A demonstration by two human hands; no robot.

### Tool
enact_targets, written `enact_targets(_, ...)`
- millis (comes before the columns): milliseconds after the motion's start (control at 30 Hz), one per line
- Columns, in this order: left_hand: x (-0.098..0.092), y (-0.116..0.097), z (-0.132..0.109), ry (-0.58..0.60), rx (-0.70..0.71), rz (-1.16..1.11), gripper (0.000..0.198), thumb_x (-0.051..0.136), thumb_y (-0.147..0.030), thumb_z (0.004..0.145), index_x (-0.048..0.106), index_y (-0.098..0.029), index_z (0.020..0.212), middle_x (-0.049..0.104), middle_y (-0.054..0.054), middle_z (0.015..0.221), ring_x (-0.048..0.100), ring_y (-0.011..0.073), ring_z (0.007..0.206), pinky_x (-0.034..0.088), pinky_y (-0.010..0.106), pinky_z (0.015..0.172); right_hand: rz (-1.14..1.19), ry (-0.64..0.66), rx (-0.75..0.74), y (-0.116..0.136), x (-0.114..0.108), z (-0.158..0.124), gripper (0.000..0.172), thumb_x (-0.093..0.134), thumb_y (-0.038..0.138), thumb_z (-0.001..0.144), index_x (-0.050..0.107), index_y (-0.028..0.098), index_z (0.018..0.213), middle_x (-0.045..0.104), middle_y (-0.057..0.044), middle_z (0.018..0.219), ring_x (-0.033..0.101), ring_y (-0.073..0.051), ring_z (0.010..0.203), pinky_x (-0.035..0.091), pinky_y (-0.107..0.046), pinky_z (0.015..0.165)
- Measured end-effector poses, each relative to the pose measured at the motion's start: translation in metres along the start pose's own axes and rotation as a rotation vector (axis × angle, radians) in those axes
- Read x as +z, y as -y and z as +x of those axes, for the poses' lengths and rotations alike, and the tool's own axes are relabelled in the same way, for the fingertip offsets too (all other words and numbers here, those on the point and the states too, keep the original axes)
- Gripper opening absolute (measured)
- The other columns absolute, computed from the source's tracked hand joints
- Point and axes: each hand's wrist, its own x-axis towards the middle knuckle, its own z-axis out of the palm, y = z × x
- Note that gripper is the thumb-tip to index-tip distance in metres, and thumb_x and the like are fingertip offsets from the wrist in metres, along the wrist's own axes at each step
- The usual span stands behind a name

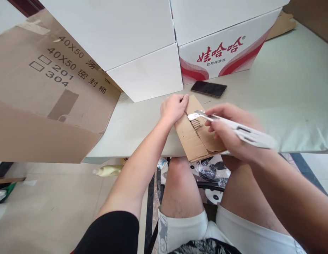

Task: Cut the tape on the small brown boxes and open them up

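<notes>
A small flat piece of cardboard [189,141] lies at the table's front edge, with a torn slit across it that bares the corrugated layer. My left hand [174,107] is closed at its upper left edge, thumb over the top, pinning it. In my right hand [227,123], slightly blurred, is a white utility knife [248,135]. Its blade [201,113] is out and points left, over or against the slit beside a shiny white patch. I cannot tell whether the blade touches.
White cartons [148,76] stand stacked behind the cardboard, one with red lettering [219,53]. A black phone [208,89] lies before them. To the left rises a big brown box [34,116]. Below are my knees and a yellowish bottle [108,171] on the floor.
</notes>
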Motion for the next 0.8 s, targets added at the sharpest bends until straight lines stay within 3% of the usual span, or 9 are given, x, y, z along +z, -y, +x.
enact_targets(133, -0.001, -0.001, -0.001, 0.009, -0.009, -0.008, 0.046, 0.042, -0.049, 0.103, 0.059, -0.023, 0.069, 0.059, 0.003, 0.069, 0.049, 0.0195, 0.067, 0.026, 0.033, 0.065, -0.155, 0.037, -0.021, 0.001, 0.016, 0.008, 0.023, 0.055, 0.035, 0.086, 0.075, 0.023, 0.083, 0.076, -0.003, 0.073, 0.067, -0.019, 0.062, 0.046, -0.029, 0.056)
enact_targets(300, -0.001, -0.002, -0.001, 0.01, -0.011, -0.003, 0.045, 0.043, -0.05, 0.102, 0.061, -0.023, 0.071, 0.059, 0.003, 0.069, 0.05, 0.0205, 0.068, 0.026, 0.034, 0.065, -0.271, -0.012, -0.071, -0.008, 0.027, 0.006, 0.029, 0.054, 0.037, 0.085, 0.073, 0.022, 0.101, 0.08, -0.006, 0.085, 0.071, -0.022, 0.068, 0.047, -0.03, 0.059)
enact_targets(800, -0.001, -0.003, -0.002, 0.0, -0.007, -0.019, 0.044, 0.045, -0.049, 0.101, 0.062, -0.023, 0.071, 0.06, 0.004, 0.072, 0.053, 0.0207, 0.07, 0.026, 0.034, 0.064, -0.328, 0.035, -0.131, -0.009, 0.027, 0.004, 0.02, 0.057, 0.031, 0.087, 0.071, 0.025, 0.1, 0.078, -0.004, 0.084, 0.07, -0.021, 0.069, 0.045, -0.029, 0.059)
